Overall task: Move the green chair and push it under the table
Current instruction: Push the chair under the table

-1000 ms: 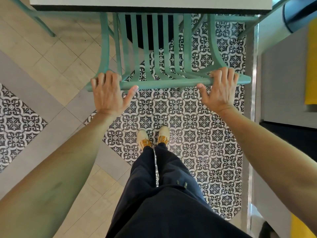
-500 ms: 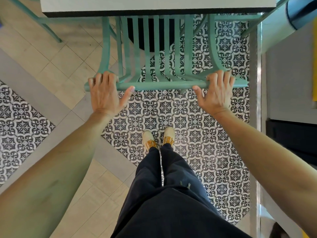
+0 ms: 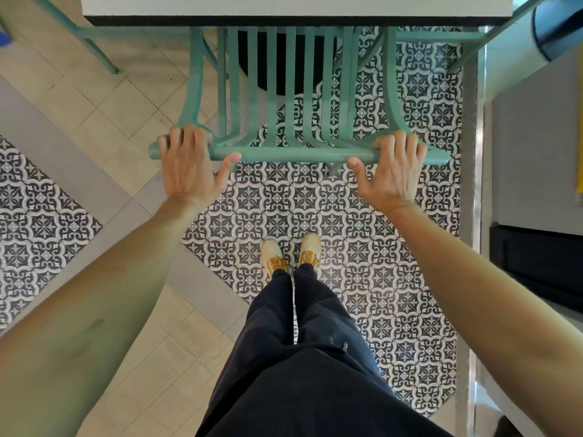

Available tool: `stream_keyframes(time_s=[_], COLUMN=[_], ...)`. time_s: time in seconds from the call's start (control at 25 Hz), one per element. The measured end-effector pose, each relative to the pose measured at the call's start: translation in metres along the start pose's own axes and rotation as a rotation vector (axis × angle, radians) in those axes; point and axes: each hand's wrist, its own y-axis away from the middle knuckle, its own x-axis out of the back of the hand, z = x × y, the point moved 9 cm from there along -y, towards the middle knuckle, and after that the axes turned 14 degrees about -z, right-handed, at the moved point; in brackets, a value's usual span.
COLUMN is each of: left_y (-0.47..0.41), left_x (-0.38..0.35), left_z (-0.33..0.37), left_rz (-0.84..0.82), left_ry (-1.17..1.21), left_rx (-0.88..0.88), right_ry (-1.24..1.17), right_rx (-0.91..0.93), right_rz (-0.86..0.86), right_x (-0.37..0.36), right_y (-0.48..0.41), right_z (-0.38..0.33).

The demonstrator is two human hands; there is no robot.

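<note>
Green chair pushed in under the table, both hands on the top rail.

Table (image 3: 296, 7) edge overhanging the seat, so green chair (image 3: 290, 89) judged nearly home (backrest alone showing); left hand (image 3: 189, 165) and right hand (image 3: 391, 171) wrapped shut over opposite ends of the rail, thumbs beneath, spaced wide for a straight push; feet set back on patterned floor (image 3: 378, 231).

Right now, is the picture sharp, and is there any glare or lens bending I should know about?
Head view: sharp on both hands, left and right, and the chair; wide-angle bending curves the forearms and frame edges; a bright glare streak runs down the metal strip at right; the table top looks washed out.
</note>
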Motion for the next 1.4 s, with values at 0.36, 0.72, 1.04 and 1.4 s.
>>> stream_keyframes(time_s=[0.36,0.72,1.04,1.4], left_y=[-0.003,-0.001,-0.001,0.001], left_x=[0.0,0.0,0.0,0.002], left_z=[0.01,0.012,0.016,0.016], left_rz=[0.001,-0.015,-0.038,-0.046], left_ry=[-0.001,0.01,0.008,0.024], left_rx=[-0.027,0.013,0.03,0.032], right_ry=[0.021,0.013,0.014,0.001], right_rx=[-0.01,0.002,-0.014,-0.028], right_rz=[0.004,0.01,-0.015,-0.044], right_x=[-0.002,0.001,0.003,0.004], right_y=[-0.003,-0.004,-0.005,-0.002], right_z=[0.012,0.013,0.017,0.015])
